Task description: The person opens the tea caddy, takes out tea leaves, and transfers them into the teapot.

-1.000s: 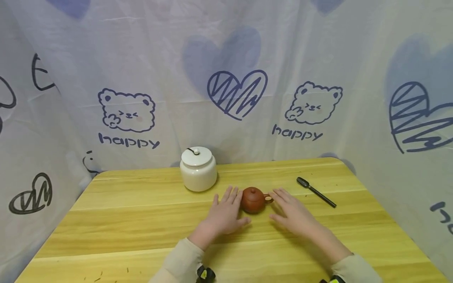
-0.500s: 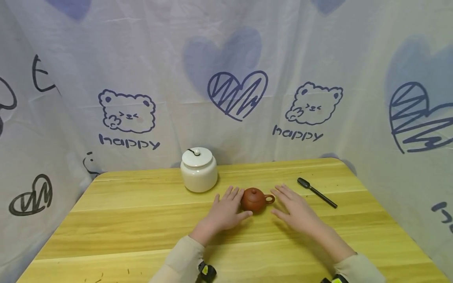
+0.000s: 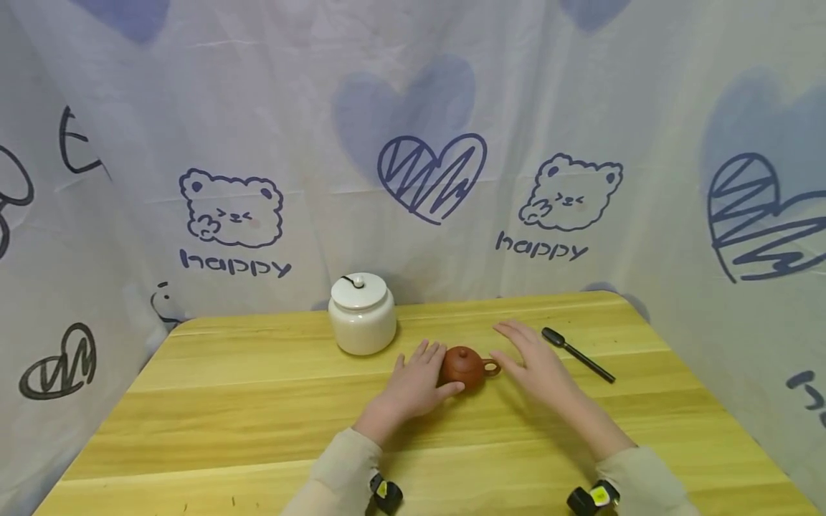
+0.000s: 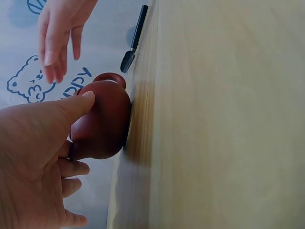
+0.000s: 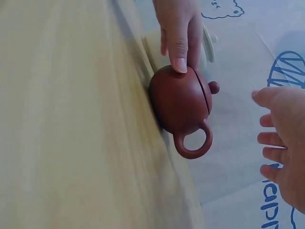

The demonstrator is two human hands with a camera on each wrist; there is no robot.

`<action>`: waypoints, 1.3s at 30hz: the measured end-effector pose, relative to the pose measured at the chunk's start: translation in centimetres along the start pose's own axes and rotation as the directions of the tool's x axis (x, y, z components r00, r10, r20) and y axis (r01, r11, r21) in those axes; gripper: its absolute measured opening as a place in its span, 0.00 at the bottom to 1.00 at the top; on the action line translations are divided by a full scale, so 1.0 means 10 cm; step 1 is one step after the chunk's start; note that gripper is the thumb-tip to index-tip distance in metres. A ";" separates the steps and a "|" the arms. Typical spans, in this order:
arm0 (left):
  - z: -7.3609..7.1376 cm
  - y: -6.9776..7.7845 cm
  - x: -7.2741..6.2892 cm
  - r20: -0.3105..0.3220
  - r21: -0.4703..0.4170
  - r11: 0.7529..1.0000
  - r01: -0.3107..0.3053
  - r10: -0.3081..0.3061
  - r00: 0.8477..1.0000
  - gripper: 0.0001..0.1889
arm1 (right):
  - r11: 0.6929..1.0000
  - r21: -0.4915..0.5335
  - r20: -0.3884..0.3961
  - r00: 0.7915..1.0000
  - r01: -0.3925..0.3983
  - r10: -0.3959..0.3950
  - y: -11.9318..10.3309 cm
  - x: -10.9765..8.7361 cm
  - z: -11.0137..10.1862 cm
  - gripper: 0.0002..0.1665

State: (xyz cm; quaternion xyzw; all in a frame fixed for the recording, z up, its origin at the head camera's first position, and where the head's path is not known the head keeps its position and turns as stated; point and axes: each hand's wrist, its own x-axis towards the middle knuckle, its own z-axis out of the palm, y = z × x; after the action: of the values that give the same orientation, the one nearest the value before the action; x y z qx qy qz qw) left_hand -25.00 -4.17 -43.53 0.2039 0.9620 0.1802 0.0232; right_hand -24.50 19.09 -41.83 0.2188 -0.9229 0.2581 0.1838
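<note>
A small reddish-brown clay teapot (image 3: pixel 462 367) stands upright on the wooden table, its lid on and its loop handle pointing right. My left hand (image 3: pixel 415 385) holds the pot's left side, thumb on the near side and fingers behind, as the left wrist view of the teapot (image 4: pixel 102 119) also shows. Raised to the right of the handle is my right hand (image 3: pixel 538 369), its fingers spread and nothing in them. In the right wrist view a gap separates this right hand (image 5: pixel 288 143) from the pot's knob and handle. The spout is mostly hidden by my left hand.
Behind and left of the teapot stands a white lidded jar (image 3: pixel 363 322). To the right lies a black scoop (image 3: pixel 578 354) with a long handle. A printed cloth (image 3: pixel 310 129) hangs beyond the table's back edge and along both sides.
My right hand has lifted from beside the handle and moved slightly away from the table. My left thumb has come further round the pot's near side. The teapot stays in place.
</note>
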 end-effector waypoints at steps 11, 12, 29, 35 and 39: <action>0.02 0.00 0.00 0.007 -0.001 1.000 0.025 -0.025 1.000 0.41 | 0.989 0.147 -0.178 0.984 0.027 0.000 -0.04 0.28 0.19 0.22; 0.02 0.00 0.00 0.005 0.000 1.000 0.025 -0.025 1.000 0.41 | 0.986 0.164 -0.181 0.983 0.021 0.009 -0.04 0.30 0.21 0.22; 0.03 0.00 0.01 0.002 0.002 0.999 0.038 -0.038 0.999 0.41 | 0.931 0.361 -0.025 0.998 -0.046 0.059 -0.06 0.31 0.47 0.18; 0.03 0.01 -0.01 0.002 0.011 0.999 0.040 -0.040 0.999 0.41 | 0.951 0.308 -0.012 1.000 -0.015 0.020 -0.07 0.29 0.50 0.15; 0.02 0.03 -0.02 -0.001 0.011 0.999 0.040 -0.040 0.999 0.41 | 0.963 0.269 -0.013 1.000 0.003 0.000 -0.06 0.28 0.51 0.14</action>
State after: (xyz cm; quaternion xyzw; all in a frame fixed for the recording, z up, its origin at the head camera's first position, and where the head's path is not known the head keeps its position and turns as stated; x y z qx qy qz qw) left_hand -24.72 -3.94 -43.66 0.1844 0.9669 0.1745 0.0251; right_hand -27.70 14.89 -44.40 0.2408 -0.8779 0.3824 0.1586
